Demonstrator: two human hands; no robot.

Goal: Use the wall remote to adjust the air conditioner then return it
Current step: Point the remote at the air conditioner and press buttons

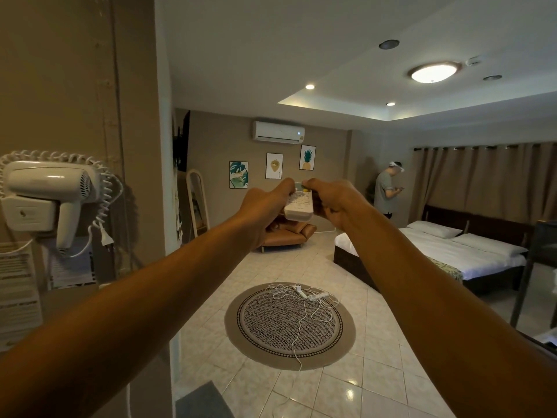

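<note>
Out at arm's length, in front of the chest, both hands hold the remote (pixel 299 207) with its far end tilted up toward the AC (pixel 278 132) high on the far wall. The left hand (pixel 265 206) wraps its left edge, thumb lying along the top near the display; the right hand (pixel 331 203) cups the right edge and underside, its thumb (pixel 309 184) reaching over the top end. Fingers on both sides are curled tight on the white body, so the remote is clamped between the two palms, face up with the buttons toward the camera.

Judging by this, the adjusting step is in hand: the remote is off the wall and aimed, and a thumb looks ready to press. Whether a button is actually down I cannot tell; the keys are too small to read. The AC flap looks shut or nearly so, though that is uncertain at this range.

Both forearms run nearly straight, converging from the lower corners, elbows only slightly bent.

Next comes a firm thumb press while the aim holds steady, then a turn back to the wall holder, which does not show here. A hairdryer (pixel 45 188) hangs on the near wall at left, well apart from the hands.
</note>
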